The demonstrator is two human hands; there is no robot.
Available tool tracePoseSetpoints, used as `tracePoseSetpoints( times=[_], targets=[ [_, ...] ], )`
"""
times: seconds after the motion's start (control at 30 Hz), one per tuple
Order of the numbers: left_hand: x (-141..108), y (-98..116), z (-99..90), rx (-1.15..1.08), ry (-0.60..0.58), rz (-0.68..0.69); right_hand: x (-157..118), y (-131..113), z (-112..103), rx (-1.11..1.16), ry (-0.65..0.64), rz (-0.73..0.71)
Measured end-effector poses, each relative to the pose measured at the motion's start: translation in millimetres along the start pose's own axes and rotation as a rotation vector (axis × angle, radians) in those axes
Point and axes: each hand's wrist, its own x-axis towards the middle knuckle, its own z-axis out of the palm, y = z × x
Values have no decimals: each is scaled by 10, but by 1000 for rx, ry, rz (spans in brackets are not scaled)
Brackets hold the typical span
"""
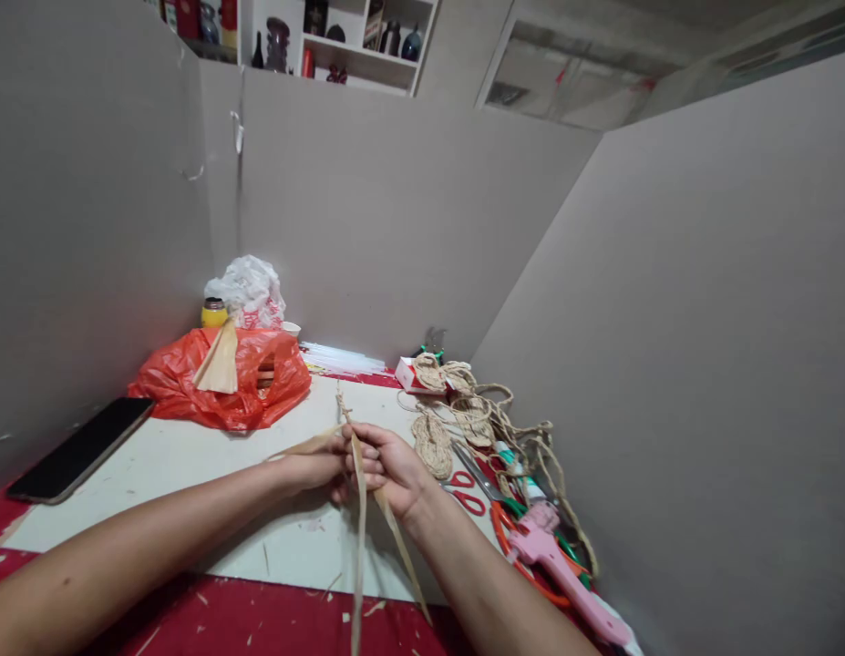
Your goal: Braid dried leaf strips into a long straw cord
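Observation:
Both hands meet over the white board, their fingers pinched round strips of dried corn husk. My left hand is closed on the strips from the left, partly hidden behind the right one. With thumb and fingers together, my right hand grips the same strips. Above the fingertips a short twisted braid points away from me. Two strips hang down toward me, and another husk strip sticks out to the left over the left wrist.
A red plastic bag with husks and a phone lie left. On the right are coiled braided pieces, loose cord, red-handled scissors and a pink glue gun. White sticks lie at the back. Grey partitions enclose the table.

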Motion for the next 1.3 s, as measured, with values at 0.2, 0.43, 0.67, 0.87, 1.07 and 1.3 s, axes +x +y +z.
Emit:
tracePoseSetpoints(
  times=[0.2, 0.43, 0.67, 0.87, 1.07, 1.3],
  targets=[
    [-352, 216, -516, -109, 181, -93, 42, 104, -122, -97, -49, 76],
    [-284, 265, -282, 24, -28, -190, 60, 275, -178, -290, -49, 95],
    [-408, 232, -205, 237, -82, -202, -1, 398, -299, -481, 66, 40],
    [-374, 166, -229, 399, -69, -157, -11, 440, -365, -613, 129, -6],
    [-336, 195, -232, 456, -62, -187, -2, 443, -360, -945, 200, -148],
    [-307, 163, -245, 347, -83, -297, -15, 442, -355, -1286, 279, -312]
  ],
)
